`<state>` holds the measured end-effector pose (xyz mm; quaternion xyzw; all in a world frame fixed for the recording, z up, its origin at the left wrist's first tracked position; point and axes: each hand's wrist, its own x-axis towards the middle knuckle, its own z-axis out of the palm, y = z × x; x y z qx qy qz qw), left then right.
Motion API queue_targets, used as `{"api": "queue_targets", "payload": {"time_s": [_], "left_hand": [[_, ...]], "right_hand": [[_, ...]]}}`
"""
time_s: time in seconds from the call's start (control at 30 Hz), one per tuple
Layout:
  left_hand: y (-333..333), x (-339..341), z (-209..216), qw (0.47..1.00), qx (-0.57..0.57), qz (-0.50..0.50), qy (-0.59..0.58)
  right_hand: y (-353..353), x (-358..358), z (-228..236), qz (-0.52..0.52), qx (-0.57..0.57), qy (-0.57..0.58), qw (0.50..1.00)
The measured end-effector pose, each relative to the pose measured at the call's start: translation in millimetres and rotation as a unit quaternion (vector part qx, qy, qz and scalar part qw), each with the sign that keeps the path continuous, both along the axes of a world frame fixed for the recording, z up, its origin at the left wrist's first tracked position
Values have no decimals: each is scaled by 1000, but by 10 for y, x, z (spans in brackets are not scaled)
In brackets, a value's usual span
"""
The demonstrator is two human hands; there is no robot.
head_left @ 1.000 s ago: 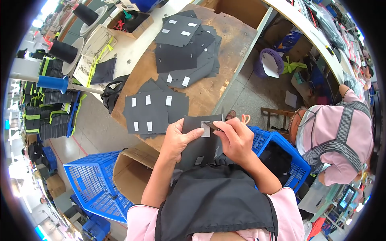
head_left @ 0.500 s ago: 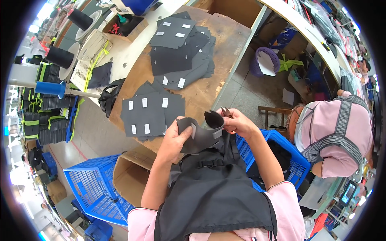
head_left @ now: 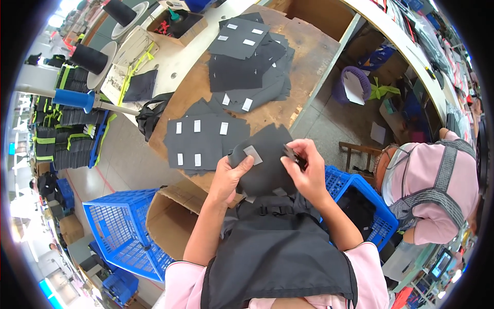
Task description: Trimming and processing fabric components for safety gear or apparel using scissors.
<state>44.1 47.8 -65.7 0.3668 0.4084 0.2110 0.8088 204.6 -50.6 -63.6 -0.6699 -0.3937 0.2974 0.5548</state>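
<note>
A dark grey fabric piece [head_left: 267,167] with small white patches is gripped at its left edge by my left hand [head_left: 225,181], thumb on top next to one patch. My right hand [head_left: 311,170] is closed around small dark thread snips [head_left: 294,156], whose blades are at the right edge of the piece. The fingers partly hide the snips. Just beyond my left hand, a pile of similar grey pieces [head_left: 208,138] with white patches lies on the wooden tabletop [head_left: 309,59]. Farther back sits another pile of grey and black pieces [head_left: 239,74].
An open cardboard box [head_left: 170,219] and a blue crate [head_left: 121,206] stand at the left. Another blue crate [head_left: 383,221] with dark contents is close by my right forearm. A person in pink [head_left: 429,190] sits at the right, near a purple basket [head_left: 343,90].
The fabric piece, curled before, is now opened flatter with its far edge raised toward the table. My right hand has moved slightly right and turned with the snips. The view has shifted a little.
</note>
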Motion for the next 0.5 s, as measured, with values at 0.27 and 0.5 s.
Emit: {"api": "queue_targets", "payload": {"time_s": [0.27, 0.5], "left_hand": [[-23, 45, 223, 999, -15, -44, 7], [6, 54, 257, 998, 21, -61, 13]], "right_hand": [[13, 30, 231, 60, 32, -294, 953], [60, 21, 178, 64, 53, -310, 947]]}}
